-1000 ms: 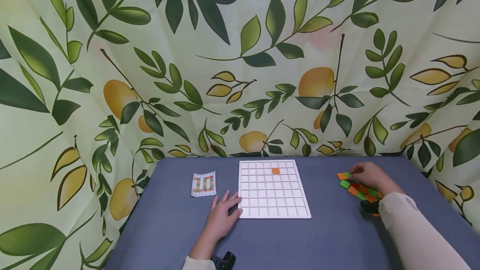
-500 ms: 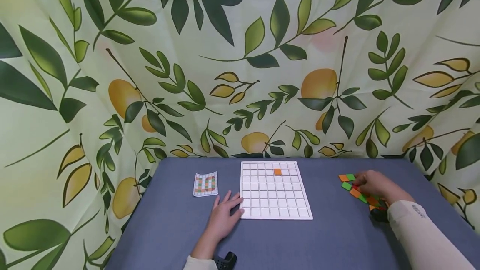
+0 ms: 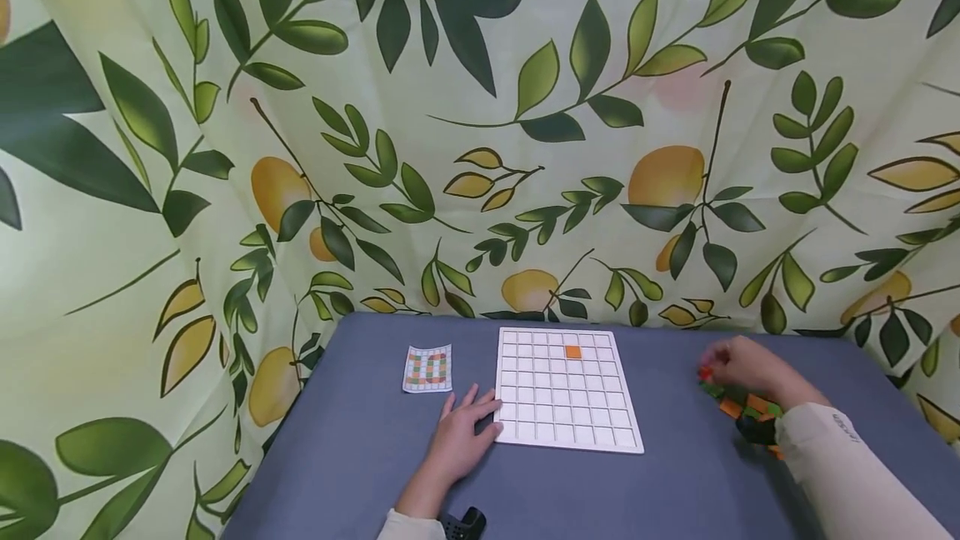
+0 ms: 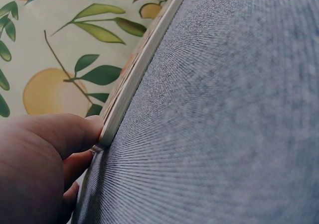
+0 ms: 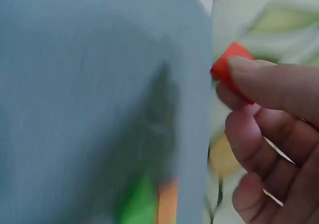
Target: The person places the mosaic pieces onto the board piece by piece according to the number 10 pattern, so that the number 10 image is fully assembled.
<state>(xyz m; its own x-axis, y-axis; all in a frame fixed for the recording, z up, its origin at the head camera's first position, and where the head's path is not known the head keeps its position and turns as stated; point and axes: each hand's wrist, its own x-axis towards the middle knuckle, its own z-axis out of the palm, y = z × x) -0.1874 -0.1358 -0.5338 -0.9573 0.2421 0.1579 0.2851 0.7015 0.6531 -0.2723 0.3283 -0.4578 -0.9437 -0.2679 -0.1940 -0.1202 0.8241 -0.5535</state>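
Note:
A white gridded board (image 3: 555,411) lies on the table, one orange square tile (image 3: 573,352) set in a cell near its far edge. My left hand (image 3: 463,433) rests at the board's left side with fingers spread; in the left wrist view the thumb (image 4: 75,132) touches the board's edge. Between thumb and forefinger, my right hand (image 3: 753,369) pinches a red square tile (image 5: 236,64). Under that hand and wrist lies a loose pile of orange and green tiles (image 3: 756,405), partly hidden by them.
Left of the board lies a small paper card (image 3: 427,369) printed with a grid of orange and green squares. A black strap device (image 3: 463,523) sits on the left wrist. Behind the table hangs a leaf-and-fruit patterned cloth (image 3: 480,148).
My right hand has picked the red tile from the pile and moved it to the pile's far left end. The head view has turned slightly left. My left hand stays at the board.

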